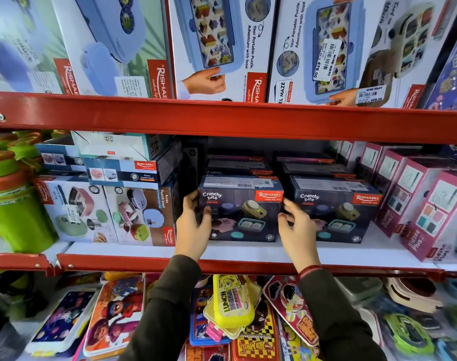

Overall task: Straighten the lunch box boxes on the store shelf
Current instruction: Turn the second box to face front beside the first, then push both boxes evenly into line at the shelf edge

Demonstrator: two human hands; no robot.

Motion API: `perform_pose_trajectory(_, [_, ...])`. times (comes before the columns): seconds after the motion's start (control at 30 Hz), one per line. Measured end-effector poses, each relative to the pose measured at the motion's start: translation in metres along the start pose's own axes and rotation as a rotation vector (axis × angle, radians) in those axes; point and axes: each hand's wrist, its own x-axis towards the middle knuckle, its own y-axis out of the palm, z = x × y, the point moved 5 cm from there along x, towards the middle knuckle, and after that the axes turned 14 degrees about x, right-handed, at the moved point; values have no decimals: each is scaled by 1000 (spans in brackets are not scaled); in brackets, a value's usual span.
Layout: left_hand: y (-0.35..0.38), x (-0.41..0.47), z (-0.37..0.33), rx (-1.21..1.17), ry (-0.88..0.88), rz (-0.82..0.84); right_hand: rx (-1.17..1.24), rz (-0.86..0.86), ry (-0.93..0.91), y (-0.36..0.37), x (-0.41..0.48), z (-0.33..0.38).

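A dark blue "Crunchy bite" lunch box box stands at the front of the middle shelf. My left hand grips its left front corner, thumb on the face and fingers around the side. My right hand hovers at its right front edge with fingers spread, between this box and a second identical box beside it. Whether the right fingers touch the box is unclear. More such boxes are stacked behind both.
White lunch box boxes stand to the left, with green containers beyond them. Pink boxes line the right. Large white boxes fill the shelf above the red rail. Loose lunch boxes lie below.
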Motion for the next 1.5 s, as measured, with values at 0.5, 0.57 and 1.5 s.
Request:
perform_pose_trajectory(0.5, [-3, -21, 8, -258, -55, 42, 469, -5, 125, -1, -25, -13])
perform_pose_trajectory(0.57, [-8, -26, 10, -280, -57, 27, 488, 2, 119, -5, -30, -15])
perform_pose_trajectory(1.5, [22, -135, -80, -84, 273, -280, 464, -294, -35, -110, -50, -24])
